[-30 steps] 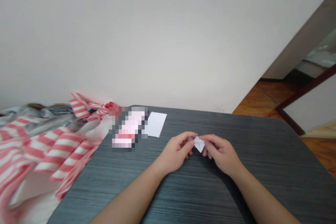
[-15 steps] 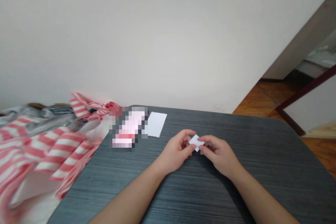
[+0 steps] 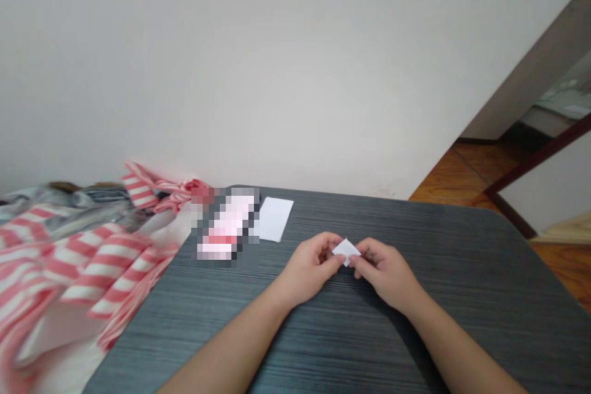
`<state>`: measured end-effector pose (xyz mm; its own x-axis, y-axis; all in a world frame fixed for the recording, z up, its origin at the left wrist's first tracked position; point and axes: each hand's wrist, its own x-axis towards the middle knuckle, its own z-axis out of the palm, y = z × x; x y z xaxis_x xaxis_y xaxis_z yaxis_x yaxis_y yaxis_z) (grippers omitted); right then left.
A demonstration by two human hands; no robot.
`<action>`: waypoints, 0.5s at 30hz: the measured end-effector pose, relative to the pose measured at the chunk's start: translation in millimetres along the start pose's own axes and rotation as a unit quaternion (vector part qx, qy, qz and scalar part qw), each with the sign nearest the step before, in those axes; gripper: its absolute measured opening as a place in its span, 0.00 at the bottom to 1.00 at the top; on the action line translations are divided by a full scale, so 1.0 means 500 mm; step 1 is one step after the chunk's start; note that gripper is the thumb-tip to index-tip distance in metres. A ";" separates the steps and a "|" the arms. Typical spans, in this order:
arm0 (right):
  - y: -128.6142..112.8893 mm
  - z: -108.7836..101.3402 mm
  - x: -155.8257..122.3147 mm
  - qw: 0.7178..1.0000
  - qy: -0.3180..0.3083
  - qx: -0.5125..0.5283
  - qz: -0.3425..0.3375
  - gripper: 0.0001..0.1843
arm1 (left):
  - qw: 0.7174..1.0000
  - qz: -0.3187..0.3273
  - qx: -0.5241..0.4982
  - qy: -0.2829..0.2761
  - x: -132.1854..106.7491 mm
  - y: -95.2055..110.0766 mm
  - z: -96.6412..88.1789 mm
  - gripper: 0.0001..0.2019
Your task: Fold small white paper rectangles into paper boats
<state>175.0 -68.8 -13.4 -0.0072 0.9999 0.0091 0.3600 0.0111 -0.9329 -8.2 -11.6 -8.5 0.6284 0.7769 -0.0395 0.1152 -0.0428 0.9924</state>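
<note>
A small folded white paper point(image 3: 346, 249), diamond-shaped from here, is held just above the dark table point(image 3: 305, 345). My left hand point(image 3: 314, 265) pinches its left corner, thumb on top and fingers behind. On the right corner, my right hand point(image 3: 381, 268) grips it the same way, thumb in front and fingers curled underneath. The undersides of the paper and the fingertips behind it are hidden. Farther back and to the left lies a stack of white paper sheets point(image 3: 276, 219), apart from both hands.
Left of the white sheets is a blurred-out pinkish-white object point(image 3: 228, 221) on the table. Red-and-white striped cloth point(image 3: 111, 258) is heaped beyond the table's left edge. A pale wall point(image 3: 295, 74) rises behind, and wooden floor point(image 3: 446, 172) shows at the right.
My right index finger has come off the paper's upper face and sits behind its right corner, so more of the paper shows. Both hands have otherwise barely moved.
</note>
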 end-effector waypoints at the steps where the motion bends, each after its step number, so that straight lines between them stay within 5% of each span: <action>1: 0.001 0.000 0.000 1.000 0.000 0.004 0.001 0.05 | 1.000 -0.004 0.022 -0.008 -0.001 0.001 -0.001 0.09; 7: 0.002 0.001 -0.001 1.000 -0.013 0.020 0.000 0.06 | 0.991 -0.012 0.128 -0.020 -0.002 0.005 -0.006 0.13; 15: -0.012 -0.006 0.002 0.996 0.012 -0.012 -0.087 0.06 | 0.986 0.018 0.159 -0.037 -0.004 0.004 -0.008 0.13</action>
<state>175.6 -68.0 -6.7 -0.0503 0.9826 0.1789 0.3771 0.1845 -0.9076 -12.6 -10.8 -6.0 0.6900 0.7233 -0.0259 0.3201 -0.2729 0.9072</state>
